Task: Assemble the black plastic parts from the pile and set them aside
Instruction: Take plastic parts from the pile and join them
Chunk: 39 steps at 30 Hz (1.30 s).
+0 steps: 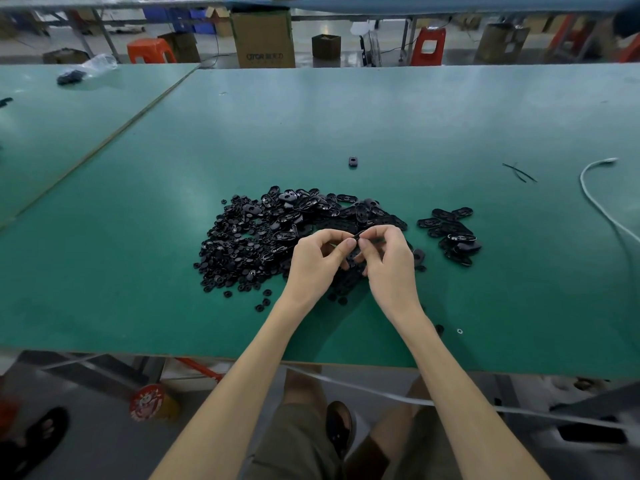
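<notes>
Green workshop surface (138, 209) holds a pile of black plastic parts (263, 233). Above it the left hand (313, 263) and right hand (389, 259) meet, each grip pinching one small black piece (358, 234). Squaring it up before pressing looks wise.

This is a factory assembly floor. A long green-topped workbench (450, 116) fills the middle of the frame, and a second bench (52, 133) butts against it at the left. A loose heap of small black plastic parts (263, 237) lies at centre. Along the top edge, cardboard cartons (263, 39), orange plastic stools (150, 51) and blue crates (199, 20) stand on a bare grey floor (346, 27).
</notes>
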Tool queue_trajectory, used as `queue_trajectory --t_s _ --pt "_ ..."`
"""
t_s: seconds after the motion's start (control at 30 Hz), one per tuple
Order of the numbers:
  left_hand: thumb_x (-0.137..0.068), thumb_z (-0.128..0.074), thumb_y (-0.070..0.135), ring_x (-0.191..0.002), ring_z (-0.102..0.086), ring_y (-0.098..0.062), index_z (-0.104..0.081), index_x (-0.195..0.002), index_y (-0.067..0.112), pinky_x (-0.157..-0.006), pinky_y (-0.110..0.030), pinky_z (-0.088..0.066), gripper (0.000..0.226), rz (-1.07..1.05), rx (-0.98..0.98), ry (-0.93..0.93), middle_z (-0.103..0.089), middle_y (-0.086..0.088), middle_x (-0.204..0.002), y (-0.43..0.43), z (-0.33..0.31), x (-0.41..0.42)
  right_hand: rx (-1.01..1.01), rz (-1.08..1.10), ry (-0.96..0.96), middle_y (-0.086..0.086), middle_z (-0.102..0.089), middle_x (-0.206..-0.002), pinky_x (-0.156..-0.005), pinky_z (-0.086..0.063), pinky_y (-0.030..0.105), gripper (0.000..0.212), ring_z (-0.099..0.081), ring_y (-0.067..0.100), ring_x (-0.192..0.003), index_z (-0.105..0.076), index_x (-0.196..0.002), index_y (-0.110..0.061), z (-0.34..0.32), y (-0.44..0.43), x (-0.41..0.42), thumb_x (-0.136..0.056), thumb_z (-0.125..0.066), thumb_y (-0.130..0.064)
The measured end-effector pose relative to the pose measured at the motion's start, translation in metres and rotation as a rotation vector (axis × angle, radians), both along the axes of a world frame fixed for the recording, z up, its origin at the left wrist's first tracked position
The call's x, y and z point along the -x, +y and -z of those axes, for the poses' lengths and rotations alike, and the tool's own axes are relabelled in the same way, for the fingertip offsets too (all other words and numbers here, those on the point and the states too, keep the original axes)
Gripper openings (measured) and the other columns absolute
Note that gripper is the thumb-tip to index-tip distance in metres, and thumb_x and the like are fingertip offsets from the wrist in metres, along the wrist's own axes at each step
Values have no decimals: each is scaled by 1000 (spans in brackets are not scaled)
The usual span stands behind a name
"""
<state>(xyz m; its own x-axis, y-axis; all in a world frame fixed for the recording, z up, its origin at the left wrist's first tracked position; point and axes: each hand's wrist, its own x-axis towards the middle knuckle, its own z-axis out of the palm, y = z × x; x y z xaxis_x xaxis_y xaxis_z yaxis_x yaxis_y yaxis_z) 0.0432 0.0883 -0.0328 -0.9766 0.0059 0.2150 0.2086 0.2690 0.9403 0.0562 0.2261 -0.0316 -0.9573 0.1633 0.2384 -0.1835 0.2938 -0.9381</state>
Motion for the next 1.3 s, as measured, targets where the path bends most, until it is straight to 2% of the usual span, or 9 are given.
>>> queue_trajectory --t_s 0.07,0.2,0.33,0.6,0.73,0.87,1.03,1.17,1.3 --pt "-97 -72 15 -62 -68 -11 -76 -103 10 -68 -27 -57 10 7 -20 1 -72 5 -70 0 0 -1 -14 6 3 10 -65 -108 -70 -54 23 15 -69 8 -75 -57 -99 -20 0 0 1 -105 -58 -6" --pt "-97 -72 16 -62 -69 -11 -76 -103 14 -67 -24 -55 8 13 -35 -5 -73 6 -69 0 2 0 -17 19 -19 12 -66 -107 -75 -58 35 16 -69 11 -76 -55 -99 -21 0 -1 0 -107 -55 -7" --pt "-98 -71 17 -63 -69 -12 -76 -103 17 -70 -30 -59 7 -6 -31 9 -73 8 -68 -1 2 0 -9 41 -40 14 -67 -101 -68 -52 24 12 -64 8 -70 -53 -101 -18 -1 0 -1 -108 -52 -8" --pt "-98 -70 18 -63 -69 -12 -75 -105 14 -73 -37 -61 10 -25 -20 1 -72 4 -69 -1 1 0 20 55 -58 15 -70 -87 -59 -49 16 11 -60 9 -63 -55 -101 -15 -2 0 -1 -107 -53 -5" --pt "-98 -70 20 -61 -68 -12 -76 -104 12 -70 -35 -60 11 -32 -20 1 -72 4 -69 -1 2 1 37 53 -49 13 -70 -84 -58 -49 15 11 -58 0 -58 -57 -101 -14 -2 1 -2 -106 -55 -5" --pt "-98 -71 24 -57 -64 -10 -77 -100 16 -63 -24 -53 10 -22 -48 -5 -70 2 -64 -2 3 2 82 66 -53 11 -69 -81 -57 -49 15 7 -59 0 -56 -59 -102 -11 0 3 -1 -105 -57 -5" --pt "-99 -68 30 -56 -63 -12 -76 -96 17 -59 -23 -49 15 -51 -94 -19 -69 -3 -61 -3 5 2 123 63 -36 7 -69 -82 -58 -51 19 11 -62 3 -63 -61 -101 -16 1 3 -2 -104 -60 -6" --pt "-102 -64 31 -55 -62 -9 -73 -90 12 -57 -21 -48 24 -99 -116 -16 -69 -4 -63 -2 5 1 166 57 -12 3 -68 -92 -59 -53 24 13 -66 8 -70 -63 -108 -16 0 3 -2 -103 -61 -5" --pt "-104 -62 32 -57 -64 -10 -69 -87 6 -59 -22 -49 32 -118 -120 -28 -68 -3 -63 -2 4 0 165 39 -2 0 -73 -89 -59 -54 27 15 -69 12 -72 -69 -100 -19 0 4 -3 -101 -64 -5"
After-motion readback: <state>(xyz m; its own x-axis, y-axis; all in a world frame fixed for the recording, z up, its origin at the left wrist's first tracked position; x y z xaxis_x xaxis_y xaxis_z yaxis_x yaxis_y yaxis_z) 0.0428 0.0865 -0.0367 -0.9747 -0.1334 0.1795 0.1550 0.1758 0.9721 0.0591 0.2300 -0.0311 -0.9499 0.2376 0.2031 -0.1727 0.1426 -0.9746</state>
